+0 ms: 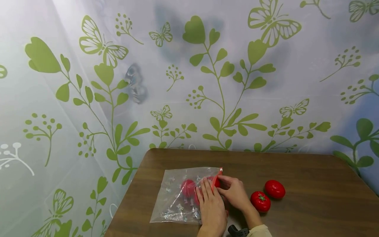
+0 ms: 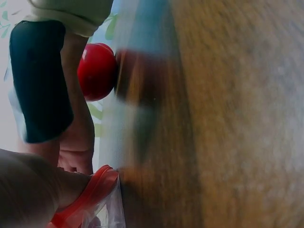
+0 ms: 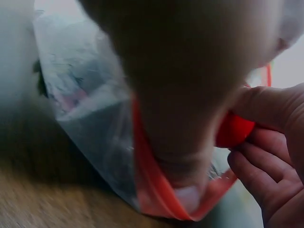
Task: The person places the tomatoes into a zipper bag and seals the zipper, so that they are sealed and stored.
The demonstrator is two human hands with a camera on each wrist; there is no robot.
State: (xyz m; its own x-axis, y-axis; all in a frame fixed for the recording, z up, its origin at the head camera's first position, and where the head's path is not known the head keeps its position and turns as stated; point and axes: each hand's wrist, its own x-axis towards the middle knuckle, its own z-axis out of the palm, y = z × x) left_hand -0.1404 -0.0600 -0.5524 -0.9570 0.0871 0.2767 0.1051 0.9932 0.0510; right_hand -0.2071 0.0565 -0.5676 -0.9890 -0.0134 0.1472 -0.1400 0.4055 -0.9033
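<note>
Wooden table (image 1: 314, 191), bag (image 1: 170, 199), butterfly-patterned backdrop (image 1: 171, 92)

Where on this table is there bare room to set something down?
The widest bare patch is the table right of the two loose red fruits; another runs behind the plastic bag to the back edge. A wedge lies left of the bag. Crowded: the bag's right side, where the left hand and right hand work.

The left grip (image 1: 211, 207) partly hides a bag (image 1: 161, 210) in the head view, whose six-o'clock edge cuts off the table (image 1: 311, 197).
</note>
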